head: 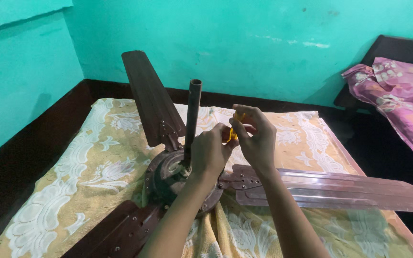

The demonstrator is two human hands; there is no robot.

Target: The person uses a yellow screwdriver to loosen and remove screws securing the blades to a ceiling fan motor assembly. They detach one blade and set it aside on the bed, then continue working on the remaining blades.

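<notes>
Both hands' grip pinches a small yellow piece above the ceiling fan.

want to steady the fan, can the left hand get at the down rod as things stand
Probably yes: the left hand is right beside the down rod with nothing between them, though its fingers pinch a small yellow piece.

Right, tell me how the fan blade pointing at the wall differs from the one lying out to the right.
The far blade tilts up off the bed toward the wall, while the right blade lies nearly flat. The far blade looks dark, matte brown; the right blade catches light and looks paler and shiny. The far blade is seen foreshortened, the right blade along its full length. Both are long, brown and bolted by brackets to the same motor hub.
</notes>
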